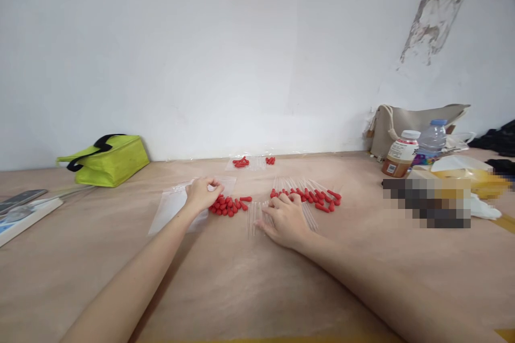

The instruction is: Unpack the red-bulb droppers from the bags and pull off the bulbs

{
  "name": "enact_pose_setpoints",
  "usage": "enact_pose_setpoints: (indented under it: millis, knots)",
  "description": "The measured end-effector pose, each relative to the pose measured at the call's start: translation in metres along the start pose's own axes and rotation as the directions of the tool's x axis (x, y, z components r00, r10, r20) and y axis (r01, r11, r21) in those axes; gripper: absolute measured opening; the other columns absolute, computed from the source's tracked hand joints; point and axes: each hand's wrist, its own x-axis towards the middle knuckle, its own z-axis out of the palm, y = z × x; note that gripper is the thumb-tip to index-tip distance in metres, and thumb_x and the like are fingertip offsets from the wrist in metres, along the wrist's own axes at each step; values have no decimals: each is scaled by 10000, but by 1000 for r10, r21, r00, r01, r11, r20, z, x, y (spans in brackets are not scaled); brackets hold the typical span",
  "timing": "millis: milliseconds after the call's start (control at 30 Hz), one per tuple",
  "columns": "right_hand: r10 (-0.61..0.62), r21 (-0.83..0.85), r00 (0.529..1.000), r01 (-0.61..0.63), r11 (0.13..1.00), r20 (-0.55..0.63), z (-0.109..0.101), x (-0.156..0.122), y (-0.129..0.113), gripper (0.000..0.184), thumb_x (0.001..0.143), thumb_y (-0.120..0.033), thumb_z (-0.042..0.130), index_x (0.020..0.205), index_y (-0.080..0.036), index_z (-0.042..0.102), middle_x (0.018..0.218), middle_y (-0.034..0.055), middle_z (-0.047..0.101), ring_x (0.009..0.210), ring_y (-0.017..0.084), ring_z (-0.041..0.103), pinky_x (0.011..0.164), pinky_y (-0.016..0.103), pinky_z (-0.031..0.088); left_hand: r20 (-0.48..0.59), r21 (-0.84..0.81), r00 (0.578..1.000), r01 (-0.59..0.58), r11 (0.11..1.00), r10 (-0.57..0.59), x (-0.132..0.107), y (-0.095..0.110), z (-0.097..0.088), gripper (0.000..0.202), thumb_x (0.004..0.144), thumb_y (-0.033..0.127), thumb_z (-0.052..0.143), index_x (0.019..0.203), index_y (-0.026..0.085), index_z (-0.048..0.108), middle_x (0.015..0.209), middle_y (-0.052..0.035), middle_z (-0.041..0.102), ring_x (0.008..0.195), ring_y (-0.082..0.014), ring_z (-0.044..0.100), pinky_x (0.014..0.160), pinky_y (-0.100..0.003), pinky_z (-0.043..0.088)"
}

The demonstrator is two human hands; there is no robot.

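Red rubber dropper bulbs [227,206] lie in a heap at the centre left of the table. Above the heap's left side is my left hand [201,194], its thumb and fingers curled together; whatever they hold, if anything, is hidden. Under that hand lie clear plastic zip bags [164,209]. My right hand [287,220] rests palm down with fingers apart over thin clear glass tubes [251,218], touching some of them. Just beyond it, more clear tubes [281,183] fan out, with several red bulbs [317,195] at or on their ends; which are attached I cannot tell.
At the wall lies a clear bag [257,163] with tubes and red bulbs. A lime-green bag [116,161] and a phone [22,201] are on the left. On the right stand a brown drink bottle [401,155], a blue-capped bottle [433,136] and a beige bag [380,136].
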Motion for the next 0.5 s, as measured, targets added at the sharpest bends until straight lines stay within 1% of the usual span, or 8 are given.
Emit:
enact_pose_setpoints:
  millis: [133, 200, 267, 300, 367, 433, 467, 500]
  knots:
    - [31, -28, 996, -34, 999, -86, -15, -12, 25, 210, 804, -363, 511, 779, -225, 667, 758, 25, 609, 811, 167, 473, 802, 374, 211, 48, 8, 990, -134, 991, 134, -13, 24, 0, 165, 674, 361, 556, 649, 205, 605, 845, -31, 638, 926, -256, 529, 863, -401, 307]
    - [24, -39, 991, -30, 999, -128, -20, -23, 40, 178, 800, -313, 517, 769, -223, 667, 756, 20, 604, 798, 159, 476, 799, 363, 219, 98, -21, 974, -205, 979, 206, -19, 37, 5, 127, 684, 304, 551, 746, 220, 622, 928, -32, 631, 972, -246, 518, 892, -398, 289]
    - [23, -40, 986, -30, 999, -166, -23, -35, 53, 167, 796, -277, 516, 747, -218, 665, 753, 15, 600, 780, 151, 479, 807, 359, 224, 157, -60, 952, -256, 965, 262, -20, 51, 14, 193, 675, 238, 554, 853, 242, 628, 1004, -30, 620, 1012, -238, 509, 919, -388, 274]
    - [28, -36, 982, -36, 999, -185, -24, -40, 58, 167, 795, -264, 515, 734, -217, 663, 748, 13, 600, 771, 146, 480, 817, 358, 224, 188, -79, 942, -267, 960, 277, -18, 59, 21, 211, 669, 219, 559, 866, 246, 630, 1003, -33, 624, 1017, -241, 511, 926, -389, 270]
    - [47, -26, 974, -54, 998, -223, -24, -48, 64, 168, 793, -249, 516, 716, -216, 662, 743, 12, 600, 762, 141, 484, 829, 355, 227, 251, -110, 927, -257, 960, 277, -12, 74, 36, 144, 675, 227, 574, 801, 230, 644, 896, -47, 649, 977, -265, 537, 918, -411, 280]
    - [63, -23, 967, -71, 997, -248, -23, -52, 66, 169, 791, -246, 519, 708, -217, 662, 750, 14, 603, 763, 140, 486, 827, 348, 234, 307, -135, 921, -206, 969, 239, -1, 89, 53, 87, 705, 261, 585, 731, 204, 644, 749, -61, 646, 890, -284, 573, 883, -438, 315]
    - [68, -24, 965, -76, 997, -254, -23, -54, 66, 168, 791, -247, 520, 708, -218, 663, 757, 16, 603, 766, 140, 487, 826, 347, 236, 330, -153, 919, -173, 973, 215, 5, 95, 62, 101, 725, 276, 587, 736, 193, 643, 727, -66, 639, 860, -284, 582, 862, -441, 341]
    - [69, -24, 964, -77, 997, -257, -23, -54, 66, 167, 791, -249, 521, 708, -219, 664, 762, 16, 604, 768, 141, 487, 824, 345, 237, 348, -177, 916, -142, 974, 197, 10, 101, 69, 128, 756, 290, 579, 792, 184, 641, 775, -69, 636, 858, -270, 585, 842, -431, 375]
